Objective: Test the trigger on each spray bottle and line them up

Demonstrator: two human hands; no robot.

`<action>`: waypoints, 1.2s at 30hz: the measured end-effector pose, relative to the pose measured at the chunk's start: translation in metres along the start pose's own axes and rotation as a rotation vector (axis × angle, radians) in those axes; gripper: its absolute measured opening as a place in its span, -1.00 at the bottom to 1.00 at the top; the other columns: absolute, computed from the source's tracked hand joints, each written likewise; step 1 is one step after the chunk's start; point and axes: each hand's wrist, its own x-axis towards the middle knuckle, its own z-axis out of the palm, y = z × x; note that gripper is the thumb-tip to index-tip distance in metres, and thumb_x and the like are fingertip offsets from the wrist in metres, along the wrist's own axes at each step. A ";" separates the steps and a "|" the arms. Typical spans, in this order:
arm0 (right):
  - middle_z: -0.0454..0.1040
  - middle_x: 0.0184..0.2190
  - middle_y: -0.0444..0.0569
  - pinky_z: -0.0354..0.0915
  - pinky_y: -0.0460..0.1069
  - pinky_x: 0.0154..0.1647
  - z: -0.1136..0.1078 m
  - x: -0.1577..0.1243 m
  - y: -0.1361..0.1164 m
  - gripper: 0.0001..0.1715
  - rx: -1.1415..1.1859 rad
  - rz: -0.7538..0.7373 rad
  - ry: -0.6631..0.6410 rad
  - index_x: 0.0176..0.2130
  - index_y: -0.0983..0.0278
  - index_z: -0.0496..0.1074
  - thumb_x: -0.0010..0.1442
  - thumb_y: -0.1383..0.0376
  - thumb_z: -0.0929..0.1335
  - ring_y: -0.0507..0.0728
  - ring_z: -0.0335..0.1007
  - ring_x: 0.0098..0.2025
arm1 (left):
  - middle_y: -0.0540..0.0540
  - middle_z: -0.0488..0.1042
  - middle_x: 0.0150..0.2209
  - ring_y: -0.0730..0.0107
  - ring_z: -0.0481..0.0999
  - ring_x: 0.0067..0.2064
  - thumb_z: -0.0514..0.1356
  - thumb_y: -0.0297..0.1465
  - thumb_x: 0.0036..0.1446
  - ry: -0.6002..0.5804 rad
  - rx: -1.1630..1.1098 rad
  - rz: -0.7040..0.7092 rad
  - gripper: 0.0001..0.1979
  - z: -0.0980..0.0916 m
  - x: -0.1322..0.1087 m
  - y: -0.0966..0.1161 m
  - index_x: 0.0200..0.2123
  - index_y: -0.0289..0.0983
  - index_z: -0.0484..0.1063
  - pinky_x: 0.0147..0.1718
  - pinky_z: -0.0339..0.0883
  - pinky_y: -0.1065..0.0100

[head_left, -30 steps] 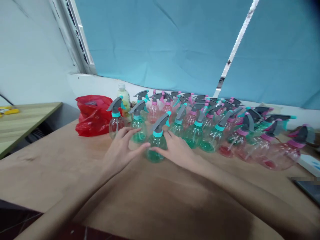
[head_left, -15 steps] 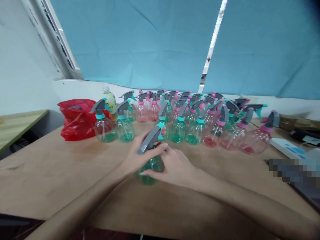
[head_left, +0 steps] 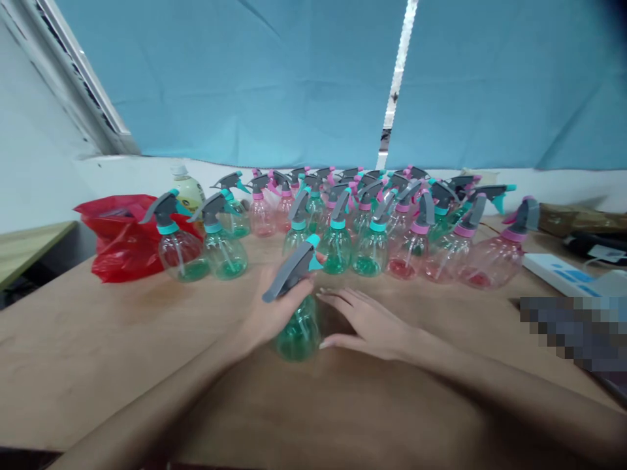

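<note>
Green spray bottle (head_left: 296,333), grey trigger, teal collar: stood upright on the table (head_left: 147,372), nearer the front edge than the other stock. Its neck is clasped by the left hand (head_left: 267,320). Right hand (head_left: 375,326): laid flat just beside the bottle, fingers spread, nothing held. Spray bottles (head_left: 372,235), green and pink: massed along the far edge. Red bag (head_left: 115,238): far left corner.
</note>
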 end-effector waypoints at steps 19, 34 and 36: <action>0.19 0.24 0.08 0.06 0.20 0.26 0.005 -0.010 0.044 -0.33 0.060 0.025 -0.090 0.20 0.28 0.23 0.24 -0.03 0.23 0.20 0.02 0.29 | 0.02 0.57 -0.24 0.28 0.53 -0.36 0.06 -0.44 0.04 -0.008 0.114 0.011 -0.58 0.009 0.041 -0.008 0.00 -0.08 0.39 -0.30 0.41 0.23; 0.13 0.27 0.00 -0.01 0.17 0.30 0.009 -0.012 0.052 -0.35 0.049 0.032 -0.131 0.23 0.25 0.18 0.27 0.00 0.21 0.17 -0.05 0.31 | 0.01 0.54 -0.26 0.34 0.51 -0.32 0.09 -0.46 0.05 -0.066 0.123 0.029 -0.62 0.007 0.048 -0.012 -0.05 -0.08 0.42 -0.31 0.36 0.33; 0.13 0.27 -0.01 -0.01 0.17 0.30 0.010 -0.012 0.053 -0.36 0.051 0.031 -0.131 0.23 0.24 0.17 0.27 0.01 0.22 0.17 -0.05 0.31 | 0.03 0.51 -0.37 0.39 0.44 -0.46 0.08 -0.45 0.05 -0.064 0.153 0.032 -0.63 0.007 0.048 -0.010 -0.06 -0.10 0.42 -0.42 0.31 0.35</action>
